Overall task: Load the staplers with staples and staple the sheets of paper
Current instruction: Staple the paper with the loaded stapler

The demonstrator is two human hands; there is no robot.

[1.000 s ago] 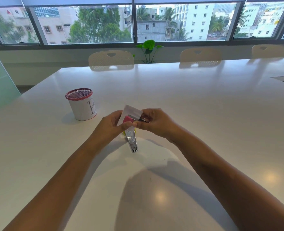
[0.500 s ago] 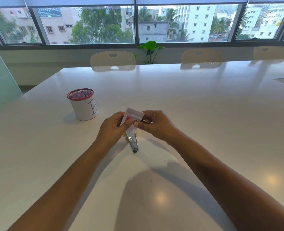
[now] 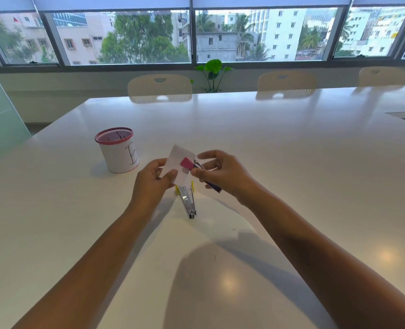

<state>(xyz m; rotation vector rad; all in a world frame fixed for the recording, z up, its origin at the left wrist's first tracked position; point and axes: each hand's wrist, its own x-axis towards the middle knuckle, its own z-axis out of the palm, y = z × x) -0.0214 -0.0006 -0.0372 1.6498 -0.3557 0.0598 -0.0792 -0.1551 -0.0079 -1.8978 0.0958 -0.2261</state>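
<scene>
Metal of an opened stapler (image 3: 189, 202) is seen on the white table (image 3: 291, 148), just below and nearer than the fingers of both hands. A small white sheet of paper (image 3: 178, 162) is pinched by the left hand (image 3: 152, 179), thumb on its lower edge. A pink-tipped stapler (image 3: 198, 169) is gripped in the right hand (image 3: 223, 173), its tip overlapping the paper's right edge. Further left, a red-rimmed cup (image 3: 117, 150) is set well apart.
</scene>
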